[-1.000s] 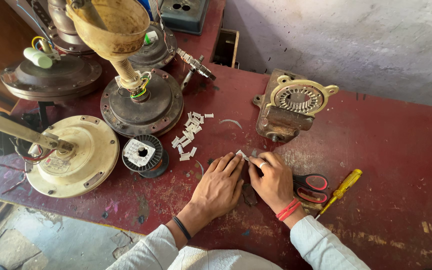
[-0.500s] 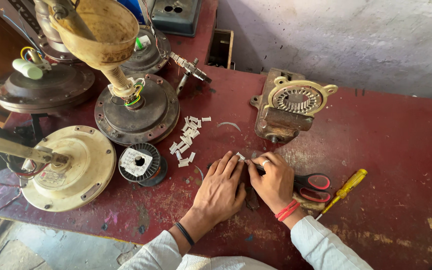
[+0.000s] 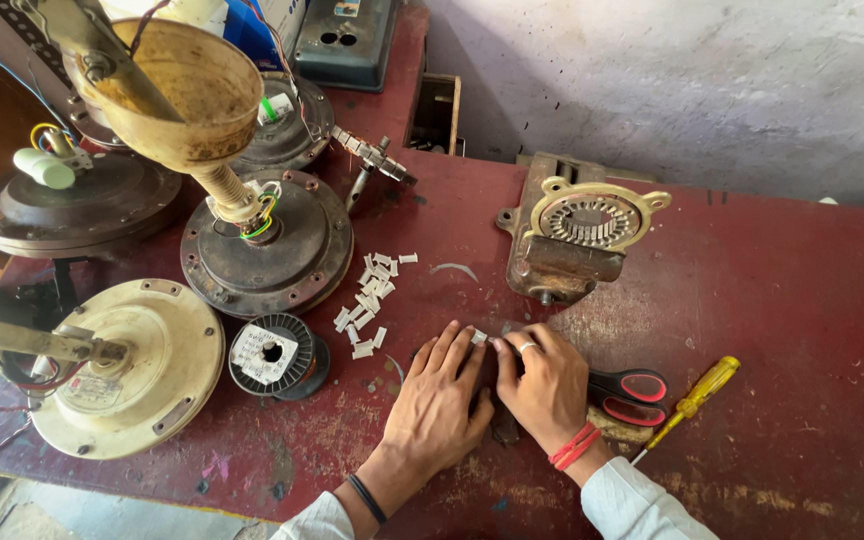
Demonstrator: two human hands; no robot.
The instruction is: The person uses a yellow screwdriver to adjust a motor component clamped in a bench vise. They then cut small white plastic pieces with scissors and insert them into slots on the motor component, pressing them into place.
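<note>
Both hands lie flat and close together near the front of the red bench [image 3: 772,300], the left hand [image 3: 442,395] and the right hand [image 3: 547,385] meeting fingertip to fingertip over a small white paper piece [image 3: 479,336]. Their grip on it is a light pinch against the bench top rather than a closed fist; how firmly it is pinned I cannot tell, since the fingers cover most of it. Being so small and light, the piece could slide or flick away if either hand shifts, and it would then be hard to tell from the loose scatter of white pieces [image 3: 367,295] lying just to the far left. The left wrist sits near the spool of fine wire [image 3: 272,355], so a sideways sweep could knock it or drag those pieces about. The red-handled scissors [image 3: 632,392] lie partly under the right hand, touching it; leaning on them could nick the palm or push them into the yellow screwdriver [image 3: 687,405] just to the right. The fan motor housings [image 3: 262,245] further left are well apart and look unlikely to be disturbed.
</note>
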